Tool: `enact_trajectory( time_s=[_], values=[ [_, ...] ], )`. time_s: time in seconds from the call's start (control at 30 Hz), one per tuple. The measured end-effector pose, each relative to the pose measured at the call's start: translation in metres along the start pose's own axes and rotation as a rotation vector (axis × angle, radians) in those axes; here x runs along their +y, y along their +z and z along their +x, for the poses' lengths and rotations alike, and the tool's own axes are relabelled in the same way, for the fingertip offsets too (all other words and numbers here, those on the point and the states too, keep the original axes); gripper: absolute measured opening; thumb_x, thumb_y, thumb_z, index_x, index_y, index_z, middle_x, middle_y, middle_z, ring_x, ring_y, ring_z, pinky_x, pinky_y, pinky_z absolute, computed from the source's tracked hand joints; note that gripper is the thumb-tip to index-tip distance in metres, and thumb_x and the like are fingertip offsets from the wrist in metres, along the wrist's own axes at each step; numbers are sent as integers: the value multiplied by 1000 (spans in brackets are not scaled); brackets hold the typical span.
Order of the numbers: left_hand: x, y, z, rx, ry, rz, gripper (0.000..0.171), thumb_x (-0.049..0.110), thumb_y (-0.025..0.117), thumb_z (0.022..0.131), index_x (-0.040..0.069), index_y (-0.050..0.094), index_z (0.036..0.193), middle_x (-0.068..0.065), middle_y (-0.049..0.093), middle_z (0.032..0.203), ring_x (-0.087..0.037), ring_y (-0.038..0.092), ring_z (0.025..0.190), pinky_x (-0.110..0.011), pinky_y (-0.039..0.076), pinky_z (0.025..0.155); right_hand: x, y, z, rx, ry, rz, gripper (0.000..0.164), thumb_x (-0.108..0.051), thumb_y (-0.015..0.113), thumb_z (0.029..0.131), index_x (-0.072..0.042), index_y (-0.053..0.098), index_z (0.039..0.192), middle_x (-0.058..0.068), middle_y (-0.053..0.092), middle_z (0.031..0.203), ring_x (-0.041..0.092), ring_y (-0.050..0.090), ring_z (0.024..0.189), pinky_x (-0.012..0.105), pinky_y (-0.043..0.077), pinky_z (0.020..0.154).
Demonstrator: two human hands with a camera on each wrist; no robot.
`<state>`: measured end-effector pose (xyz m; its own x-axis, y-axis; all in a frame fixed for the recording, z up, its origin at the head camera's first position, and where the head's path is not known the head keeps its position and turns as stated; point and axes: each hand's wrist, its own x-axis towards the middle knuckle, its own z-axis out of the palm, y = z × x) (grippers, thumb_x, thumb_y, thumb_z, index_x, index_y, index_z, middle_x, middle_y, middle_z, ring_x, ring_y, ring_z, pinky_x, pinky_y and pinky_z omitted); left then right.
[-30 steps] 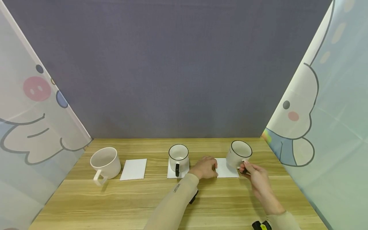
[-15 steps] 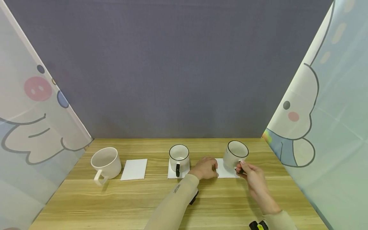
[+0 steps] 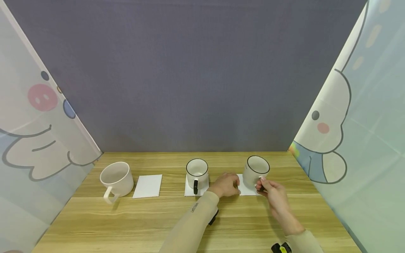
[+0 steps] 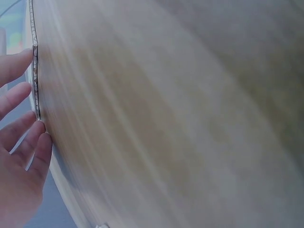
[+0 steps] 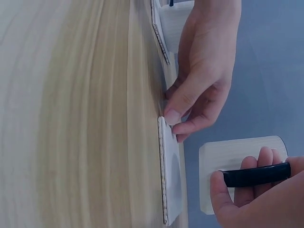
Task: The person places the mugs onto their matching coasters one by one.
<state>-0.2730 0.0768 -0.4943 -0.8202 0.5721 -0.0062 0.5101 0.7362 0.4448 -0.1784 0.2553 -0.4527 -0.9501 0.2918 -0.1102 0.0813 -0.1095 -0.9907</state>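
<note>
My right hand (image 3: pixel 277 198) grips the black handle (image 5: pixel 254 175) of a white mug with a dark rim (image 3: pixel 251 177). The mug is upright over a white square coaster (image 3: pixel 244 190); the right wrist view shows a gap between its base and the coaster. At that coaster's left edge rests my left hand (image 3: pixel 225 184), its fingertips (image 4: pixel 43 127) touching the edge with fingers spread and fairly straight. Another dark-rimmed mug (image 3: pixel 197 172), its black handle toward me, stands on its own coaster (image 3: pixel 188 191) left of the left hand.
On the left of the wooden table (image 3: pixel 126 225), a wide cream mug (image 3: pixel 121 184) stands beside a bare white coaster (image 3: pixel 148 186). A grey backdrop (image 3: pixel 196 77) rises behind the table, with cartoon-printed curtains (image 3: pixel 364 140) at both sides.
My right hand has moved the mug leftward, from the right side of the coaster to more over its middle. The left hand has stayed at the coaster's edge.
</note>
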Motion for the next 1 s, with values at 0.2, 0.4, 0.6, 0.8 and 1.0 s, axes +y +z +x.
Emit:
enact_trajectory(
  time_s=[0.2, 0.4, 0.6, 0.8, 1.0],
  values=[
    [0, -1, -1, 6, 11, 4, 25, 34, 85, 82, 24, 68, 95, 14, 65, 105, -12, 56, 107, -27, 46, 93, 3, 4, 0, 6, 12, -23, 28, -16, 56, 106, 10, 68, 102, -2, 66, 81, 9, 63, 80, 26, 56, 77],
    [-1, -1, 0, 16, 18, -2, 25, 33, 85, 82, 23, 68, 96, 13, 65, 103, -13, 57, 105, -26, 47, 90, 6, 7, 0, 9, 25, -28, 29, -16, 56, 106, 9, 68, 101, -2, 65, 81, 9, 63, 79, 25, 56, 76],
    [-1, -2, 0, 16, 13, 8, 25, 34, 85, 81, 23, 68, 96, 13, 66, 105, -13, 57, 105, -26, 47, 90, 8, 9, 3, 8, 36, -29, 30, -16, 55, 106, 11, 67, 103, -1, 65, 81, 10, 62, 79, 26, 56, 76],
    [0, -2, 0, 25, 24, 26, 25, 34, 86, 80, 23, 68, 94, 13, 66, 102, -13, 57, 104, -25, 47, 89, 10, 10, 4, 1, 46, -44, 30, -17, 56, 106, 10, 67, 105, 0, 66, 82, 11, 62, 80, 26, 55, 76],
    [-1, -1, 0, 27, 26, 28, 25, 34, 86, 81, 23, 69, 95, 13, 66, 105, -13, 58, 106, -26, 47, 91, 14, 13, 6, 8, 52, -29, 30, -16, 56, 106, 13, 65, 109, 0, 67, 82, 10, 62, 79, 27, 55, 76]
  ],
)
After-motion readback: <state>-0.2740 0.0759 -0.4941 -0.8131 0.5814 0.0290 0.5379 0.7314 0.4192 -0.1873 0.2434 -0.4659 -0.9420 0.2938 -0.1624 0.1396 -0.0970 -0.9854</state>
